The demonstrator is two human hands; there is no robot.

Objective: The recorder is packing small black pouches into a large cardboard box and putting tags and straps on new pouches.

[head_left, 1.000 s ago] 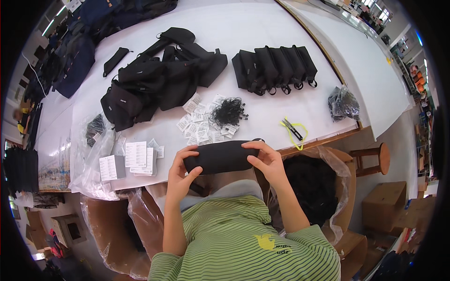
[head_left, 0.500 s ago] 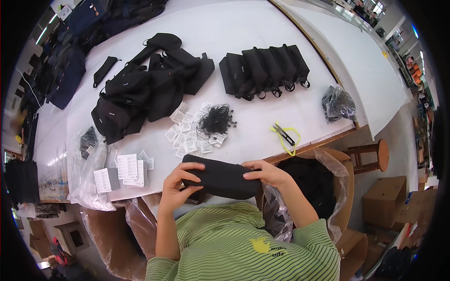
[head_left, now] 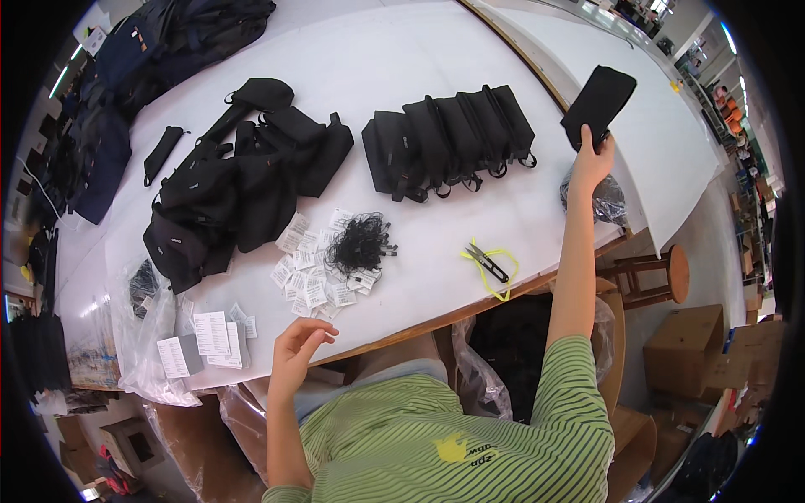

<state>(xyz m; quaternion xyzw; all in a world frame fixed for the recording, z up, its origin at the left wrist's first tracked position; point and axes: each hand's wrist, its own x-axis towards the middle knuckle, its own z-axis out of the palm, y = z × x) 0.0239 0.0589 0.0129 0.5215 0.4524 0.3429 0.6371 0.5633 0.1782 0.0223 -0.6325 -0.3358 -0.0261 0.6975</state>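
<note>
At the far right my right hand (head_left: 592, 155) reaches out over the table, closed on the lower end of a black fabric pouch (head_left: 600, 101). It holds the pouch raised near the table's right edge. My left hand (head_left: 303, 342) hovers by the front edge, empty, with fingers loosely bent and thumb a little apart. Beyond it lie white paper tags (head_left: 314, 272) under a tangle of black cords (head_left: 359, 245). A row of similar black pouches (head_left: 453, 138) leans together at the table's middle. Left of the row is a loose heap of black pouches (head_left: 239, 189).
Thread snips (head_left: 490, 263) with a yellow cord lie near the front edge. Stacks of printed white cards (head_left: 220, 339) stand beside a clear plastic bag (head_left: 155, 335). A plastic-wrapped bundle (head_left: 605, 199) sits below my right wrist. Open cartons (head_left: 189, 432) and a wooden stool (head_left: 677, 272) border the table.
Both hands held the pouch before my body. Now my left hand has let go, and my right hand has carried the pouch far out to the right. The view has shifted slightly.
</note>
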